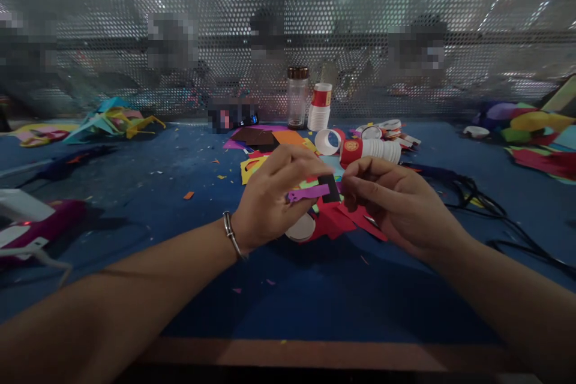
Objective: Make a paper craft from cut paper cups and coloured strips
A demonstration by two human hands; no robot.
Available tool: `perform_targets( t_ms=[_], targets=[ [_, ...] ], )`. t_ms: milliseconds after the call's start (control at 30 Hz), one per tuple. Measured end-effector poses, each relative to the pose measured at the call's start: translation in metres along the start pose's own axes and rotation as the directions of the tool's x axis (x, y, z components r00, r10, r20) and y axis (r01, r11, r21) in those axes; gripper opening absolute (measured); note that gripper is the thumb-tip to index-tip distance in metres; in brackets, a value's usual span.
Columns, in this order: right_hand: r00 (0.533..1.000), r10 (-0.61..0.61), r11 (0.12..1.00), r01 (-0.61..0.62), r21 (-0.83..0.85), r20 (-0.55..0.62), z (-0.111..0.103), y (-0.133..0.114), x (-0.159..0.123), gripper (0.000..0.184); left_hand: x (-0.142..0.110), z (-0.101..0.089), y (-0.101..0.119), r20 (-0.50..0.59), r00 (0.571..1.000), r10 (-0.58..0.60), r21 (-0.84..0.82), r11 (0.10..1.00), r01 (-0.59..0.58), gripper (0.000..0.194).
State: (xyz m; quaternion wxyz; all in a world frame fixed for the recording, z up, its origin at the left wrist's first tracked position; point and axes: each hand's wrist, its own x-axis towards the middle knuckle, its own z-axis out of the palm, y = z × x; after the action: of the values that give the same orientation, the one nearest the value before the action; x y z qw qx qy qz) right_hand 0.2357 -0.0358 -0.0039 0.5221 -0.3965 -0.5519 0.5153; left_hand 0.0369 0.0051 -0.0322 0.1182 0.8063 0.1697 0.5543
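Between the fingers of my left hand (pixel 270 198) is a purple paper strip (pixel 309 192) lying across a small black paper piece (pixel 332 189). My right hand (pixel 391 198) is closed in a pinch at the right side of the black piece, where a bit of purple shows by its fingertips. What exactly those fingertips hold is partly hidden. Both hands are raised over the blue table (pixel 279 312). Below them lie red paper pieces (pixel 333 222) and a white round paper-cup end (pixel 300 228).
Stacked paper cups lie on their side (pixel 373 150); another stack (pixel 320 108) stands beside a clear bottle (pixel 297 99). Black cables (pixel 481 198) run at right. A purple-and-white device (pixel 40 222) sits at left. Coloured paper heaps (pixel 112 120) lie farther back, before a perforated metal screen (pixel 288 24).
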Motion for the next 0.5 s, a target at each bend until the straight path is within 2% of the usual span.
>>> perform_targets(
  t_ms=[33,67,100,133,200,233,267,367,433,500],
  targets=[
    [1.0,-0.006,1.0,0.006,-0.005,-0.012,0.0,0.0,0.0,0.032,0.0,0.001,-0.003,-0.008,0.995,-0.102,-0.06,0.993,0.102,0.041],
    [0.999,-0.015,1.0,0.015,-0.011,-0.03,0.0,0.0,0.0,0.032,-0.001,0.003,-0.005,-0.002,0.971,-0.239,-0.152,0.96,0.236,0.05],
    [0.999,-0.024,1.0,0.023,-0.017,-0.048,0.0,0.0,0.0,0.031,0.0,0.004,-0.006,0.043,0.922,-0.384,-0.241,0.892,0.383,0.054],
    [0.997,-0.031,0.999,0.03,-0.02,-0.065,-0.001,0.0,0.001,0.03,0.0,0.005,-0.006,0.118,0.856,-0.503,-0.31,0.8,0.513,0.052],
    [0.995,-0.045,0.999,0.043,-0.018,-0.092,-0.002,0.002,0.001,0.028,0.002,0.007,-0.003,0.314,0.716,-0.623,-0.421,0.585,0.694,0.048],
    [0.994,-0.049,0.999,0.048,-0.019,-0.1,-0.003,0.003,0.001,0.026,0.003,0.007,0.0,0.392,0.661,-0.641,-0.468,0.48,0.742,0.048],
    [0.993,-0.052,0.998,0.05,-0.023,-0.106,-0.003,0.004,0.002,0.025,0.004,0.008,0.003,0.445,0.627,-0.64,-0.51,0.394,0.764,0.049],
    [0.993,-0.06,0.997,0.055,-0.047,-0.104,-0.004,0.007,0.002,0.027,0.006,0.008,0.011,0.513,0.564,-0.647,-0.577,0.226,0.785,0.041],
    [0.994,-0.062,0.997,0.057,-0.056,-0.09,-0.005,0.008,0.003,0.03,0.007,0.008,0.013,0.521,0.537,-0.663,-0.601,0.161,0.783,0.029],
    [0.995,-0.062,0.996,0.057,-0.062,-0.075,-0.005,0.01,0.003,0.031,0.007,0.009,0.012,0.504,0.527,-0.684,-0.612,0.147,0.777,0.024]
  ],
)
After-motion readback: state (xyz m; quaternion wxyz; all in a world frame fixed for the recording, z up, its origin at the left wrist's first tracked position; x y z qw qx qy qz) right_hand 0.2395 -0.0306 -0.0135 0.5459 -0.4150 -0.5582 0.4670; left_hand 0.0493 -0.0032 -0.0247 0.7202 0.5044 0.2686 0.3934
